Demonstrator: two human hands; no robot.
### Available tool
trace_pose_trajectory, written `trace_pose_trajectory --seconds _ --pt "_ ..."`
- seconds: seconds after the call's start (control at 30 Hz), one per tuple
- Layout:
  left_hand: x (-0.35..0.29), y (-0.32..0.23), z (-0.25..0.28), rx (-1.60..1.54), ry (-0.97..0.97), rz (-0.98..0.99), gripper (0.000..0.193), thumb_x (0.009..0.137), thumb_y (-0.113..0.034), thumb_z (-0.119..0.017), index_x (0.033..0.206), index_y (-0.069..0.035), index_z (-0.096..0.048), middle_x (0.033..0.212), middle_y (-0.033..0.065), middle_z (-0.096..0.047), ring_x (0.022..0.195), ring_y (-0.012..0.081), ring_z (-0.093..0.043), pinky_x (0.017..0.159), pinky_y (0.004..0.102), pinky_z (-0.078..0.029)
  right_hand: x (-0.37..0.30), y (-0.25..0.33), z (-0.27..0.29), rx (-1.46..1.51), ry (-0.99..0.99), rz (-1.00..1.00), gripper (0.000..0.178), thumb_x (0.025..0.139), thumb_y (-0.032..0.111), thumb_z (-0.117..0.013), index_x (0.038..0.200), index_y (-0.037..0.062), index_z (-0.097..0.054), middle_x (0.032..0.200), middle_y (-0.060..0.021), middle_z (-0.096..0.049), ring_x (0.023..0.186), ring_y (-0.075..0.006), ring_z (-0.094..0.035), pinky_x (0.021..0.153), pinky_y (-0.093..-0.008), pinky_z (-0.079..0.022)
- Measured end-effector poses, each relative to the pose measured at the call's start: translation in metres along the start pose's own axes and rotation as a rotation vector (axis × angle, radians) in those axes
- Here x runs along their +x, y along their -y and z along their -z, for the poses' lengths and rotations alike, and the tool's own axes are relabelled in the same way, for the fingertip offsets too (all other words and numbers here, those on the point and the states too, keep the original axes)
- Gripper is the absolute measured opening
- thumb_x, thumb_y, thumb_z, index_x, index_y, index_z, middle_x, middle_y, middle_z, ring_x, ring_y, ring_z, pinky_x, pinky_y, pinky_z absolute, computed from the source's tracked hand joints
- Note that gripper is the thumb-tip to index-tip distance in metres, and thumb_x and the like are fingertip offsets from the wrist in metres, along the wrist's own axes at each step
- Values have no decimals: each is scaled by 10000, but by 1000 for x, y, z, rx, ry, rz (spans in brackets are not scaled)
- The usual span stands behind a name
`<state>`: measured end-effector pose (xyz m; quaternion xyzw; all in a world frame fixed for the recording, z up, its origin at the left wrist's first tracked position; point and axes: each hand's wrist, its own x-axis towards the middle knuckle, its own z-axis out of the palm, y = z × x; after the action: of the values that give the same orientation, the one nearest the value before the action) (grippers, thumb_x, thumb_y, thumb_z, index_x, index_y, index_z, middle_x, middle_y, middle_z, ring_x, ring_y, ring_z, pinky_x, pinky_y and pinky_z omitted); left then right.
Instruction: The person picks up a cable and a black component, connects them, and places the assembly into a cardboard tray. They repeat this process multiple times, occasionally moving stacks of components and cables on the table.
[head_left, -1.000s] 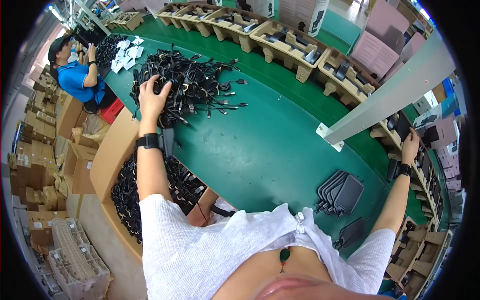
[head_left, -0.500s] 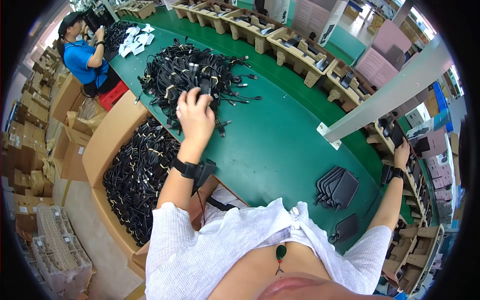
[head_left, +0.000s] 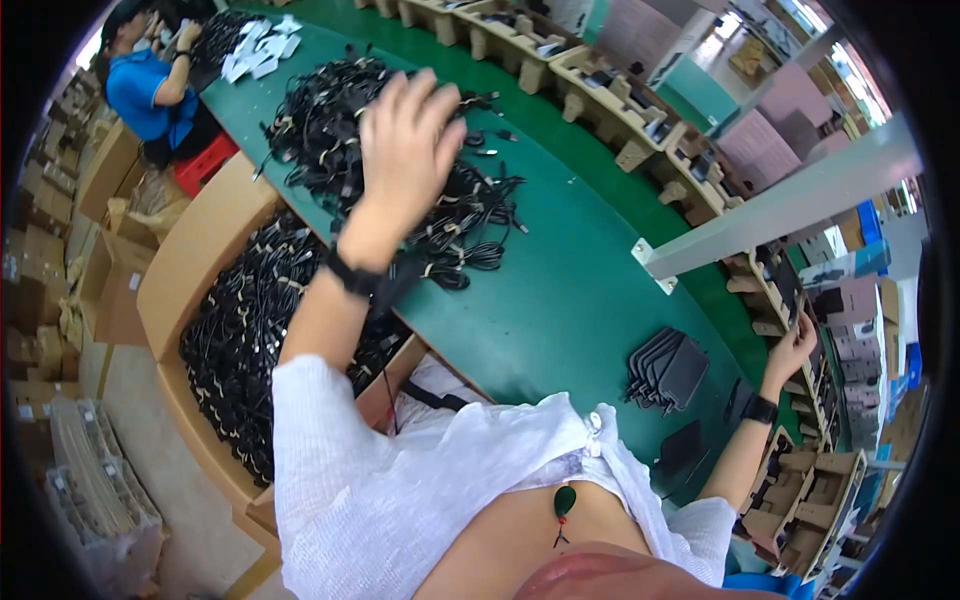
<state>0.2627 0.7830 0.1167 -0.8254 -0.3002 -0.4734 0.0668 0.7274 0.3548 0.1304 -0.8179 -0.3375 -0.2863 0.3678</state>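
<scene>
My left hand (head_left: 408, 145) is raised over a heap of black cables (head_left: 320, 120) on the green table, fingers spread and slightly blurred. It grips nothing that I can see. Several tied cable bundles (head_left: 470, 225) lie just right of my wrist, on the heap's near side. At the far right my right hand (head_left: 790, 352) is at the edge of a row of brown moulded trays, its fingers curled in. What sits between those fingers is too small to make out. A flat black piece (head_left: 783, 283) rests in the tray just beyond them.
A large carton (head_left: 205, 265) full of cables stands left of the table. Flat black plates (head_left: 668, 368) are stacked near my right forearm. A grey metal post (head_left: 780, 205) crosses the right side. Across the left corner sits a person in blue (head_left: 150, 95) beside white pieces (head_left: 260, 48).
My left hand has opened and lifted off the heap, and cable bundles now lie spread nearer to me. My right hand has slid nearer along the trays. The view has shifted slightly.
</scene>
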Motion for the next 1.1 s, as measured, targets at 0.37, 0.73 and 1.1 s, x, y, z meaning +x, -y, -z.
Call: trace_pose_trajectory --seconds 0.37,0.73,1.1 --pt "-40 44 -56 43 76 307 149 789 -249 -619 796 -108 -668 1015 11 -629 1160 256 -469 796 482 -387 -40 193 -16 319 193 358 166 929 -31 -456 1055 0 -559 1123 -107 -531 1043 -211 -525 913 -303 -407" --pt "-102 -55 -16 -233 154 270 263 809 -111 -579 1061 -39 -602 1130 149 -583 1219 301 -431 1043 544 -243 -82 356 -107 504 877 643 431 777 104 -670 1183 50 -534 1232 -153 -500 1126 -326 -491 963 -392 -383" --pt "-96 -26 22 -641 77 310 230 815 21 -551 1021 -47 -628 1227 116 -576 1191 342 -470 1010 485 -323 -120 329 -158 70 877 805 649 635 309 -749 1229 176 -524 914 -39 -545 882 -238 -529 775 -353 -405"
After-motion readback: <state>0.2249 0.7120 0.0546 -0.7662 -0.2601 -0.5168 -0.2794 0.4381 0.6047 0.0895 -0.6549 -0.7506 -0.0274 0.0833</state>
